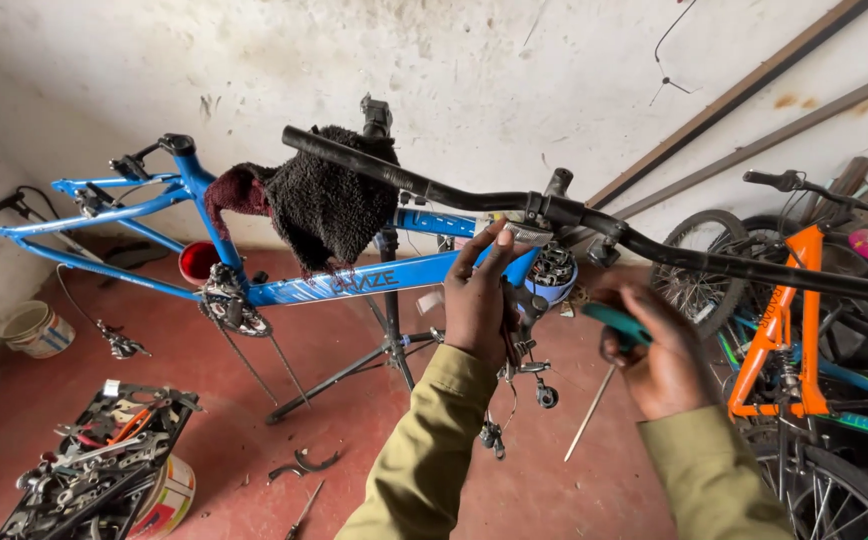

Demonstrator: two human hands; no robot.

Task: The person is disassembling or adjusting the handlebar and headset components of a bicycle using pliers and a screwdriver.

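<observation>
A blue bicycle frame hangs on a black repair stand, with a black handlebar stretching to the right. My left hand reaches up to the frame's head tube, its fingers around a brake part with dangling cables. My right hand is closed on a teal-handled screwdriver, whose metal shaft points down and left. A dark rag is draped over the handlebar and frame.
An orange bicycle and wheels stand at the right. A black tool tray full of tools sits on a paint bucket at lower left. A white bucket is by the left wall. Small parts lie on the red floor.
</observation>
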